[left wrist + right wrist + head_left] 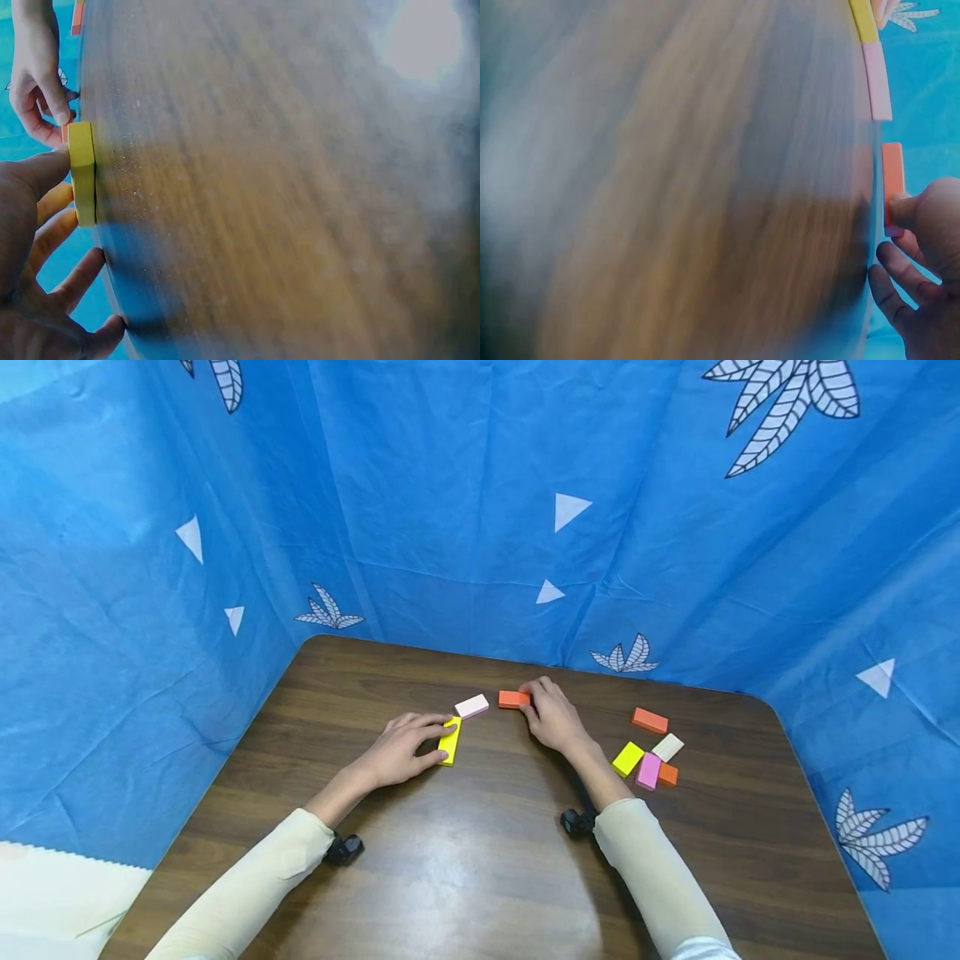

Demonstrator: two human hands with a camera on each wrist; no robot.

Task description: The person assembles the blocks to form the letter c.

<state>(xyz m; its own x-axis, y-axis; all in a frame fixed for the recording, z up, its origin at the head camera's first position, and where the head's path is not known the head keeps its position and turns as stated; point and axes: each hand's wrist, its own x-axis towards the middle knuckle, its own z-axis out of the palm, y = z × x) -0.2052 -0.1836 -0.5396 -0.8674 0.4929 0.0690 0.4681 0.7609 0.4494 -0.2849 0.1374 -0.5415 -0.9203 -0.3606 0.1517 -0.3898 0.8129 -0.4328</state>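
A long yellow block [448, 745] lies on the table under my left hand [405, 750], whose thumb and fingers grip it at its two ends. In the left wrist view the yellow block [82, 174] has the thumb against it and other fingers spread below. Just past its far end, a pale pink block [472, 706] is set at an angle, its corner right at the yellow one. Farther right, my right hand [553, 714] pinches the right end of an orange block [513, 700]. A small gap separates this orange block [893, 169] from the pink block [878, 82].
To the right, a loose group holds an orange-red block [649, 720], a cream block [667, 747], a yellow block [627, 759], a pink block [648, 771] and a small orange block [668, 774]. Blue patterned cloth [465, 527] hangs behind the wooden table [450, 877].
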